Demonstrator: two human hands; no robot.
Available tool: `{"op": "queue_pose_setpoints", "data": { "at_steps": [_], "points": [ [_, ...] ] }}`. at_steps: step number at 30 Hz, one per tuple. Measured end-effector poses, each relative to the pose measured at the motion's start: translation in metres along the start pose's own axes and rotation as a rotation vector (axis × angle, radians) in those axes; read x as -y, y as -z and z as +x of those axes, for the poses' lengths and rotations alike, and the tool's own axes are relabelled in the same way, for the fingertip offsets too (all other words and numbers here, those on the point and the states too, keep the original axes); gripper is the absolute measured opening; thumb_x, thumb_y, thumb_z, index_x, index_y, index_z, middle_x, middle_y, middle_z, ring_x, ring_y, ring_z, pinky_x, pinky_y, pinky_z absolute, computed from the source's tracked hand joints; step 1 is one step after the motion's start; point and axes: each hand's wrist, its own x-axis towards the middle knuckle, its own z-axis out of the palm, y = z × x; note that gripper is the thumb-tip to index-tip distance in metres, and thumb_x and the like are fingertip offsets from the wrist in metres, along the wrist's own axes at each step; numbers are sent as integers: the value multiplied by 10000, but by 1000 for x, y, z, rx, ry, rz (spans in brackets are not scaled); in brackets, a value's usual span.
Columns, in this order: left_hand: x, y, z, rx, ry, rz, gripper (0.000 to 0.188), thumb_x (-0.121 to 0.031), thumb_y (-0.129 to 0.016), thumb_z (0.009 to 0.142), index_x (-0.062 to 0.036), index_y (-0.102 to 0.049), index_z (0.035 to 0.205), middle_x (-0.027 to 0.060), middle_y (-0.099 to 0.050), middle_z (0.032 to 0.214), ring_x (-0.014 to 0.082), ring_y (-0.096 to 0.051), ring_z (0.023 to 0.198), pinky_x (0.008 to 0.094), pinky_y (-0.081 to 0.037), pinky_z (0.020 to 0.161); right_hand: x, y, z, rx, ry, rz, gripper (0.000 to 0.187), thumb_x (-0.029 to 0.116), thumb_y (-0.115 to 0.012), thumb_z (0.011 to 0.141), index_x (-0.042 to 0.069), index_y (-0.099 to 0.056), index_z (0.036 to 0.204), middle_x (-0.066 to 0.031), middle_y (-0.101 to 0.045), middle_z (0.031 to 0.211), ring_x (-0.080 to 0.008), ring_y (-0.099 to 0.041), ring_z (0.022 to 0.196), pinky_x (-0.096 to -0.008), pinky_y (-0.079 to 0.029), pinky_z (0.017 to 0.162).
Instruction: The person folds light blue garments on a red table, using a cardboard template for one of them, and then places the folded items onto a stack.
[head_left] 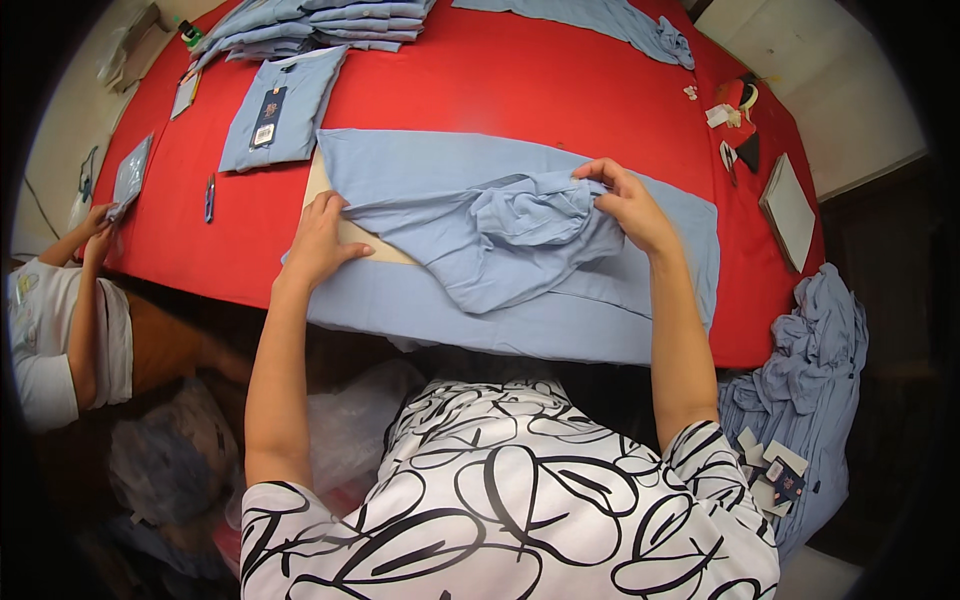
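Note:
A light blue shirt (430, 170) lies spread on the red table in front of me, with a pale cream board (315, 190) showing beneath its folded-over cloth. My left hand (318, 238) rests at the left end of the shirt. Its fingertips press on a corner of the cloth, and the thumb is stretched apart over the board. At the right, my right hand (628, 205) grips a bunched, crumpled part of the shirt between thumb and fingers. The rumpled cloth between both hands is partly raised in loose folds.
A folded blue shirt (240, 140) with a dark tag (268, 110) lies up left, below a stack of shirts (360, 22). Small snips (209, 198) lie nearby. At the left a person (75, 320) handles a clear packet (132, 175). More blue shirts (815, 360) hang at the right edge.

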Motion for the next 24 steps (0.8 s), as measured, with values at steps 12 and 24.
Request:
{"op": "queue_pose_setpoints", "data": {
  "at_steps": [12, 24],
  "points": [
    [7, -8, -13, -90, 15, -131, 688, -153, -880, 643, -42, -503, 1208, 154, -541, 1244, 356, -489, 1204, 417, -426, 1027, 7, -149, -71, 218, 364, -311, 236, 60, -669, 833, 39, -659, 1067, -120, -617, 988, -311, -585, 973, -396, -487, 838],
    [8, -8, -12, -93, -56, -47, 539, -200, -876, 657, -48, -573, 1076, 133, -501, 1338, 357, -446, 1262, 431, -416, 1043, -12, -176, -24, -108, 651, -782, 345, 84, -681, 777, 48, -622, 1115, -139, -607, 1001, -332, -574, 931, -468, -455, 824]
  ]
}}
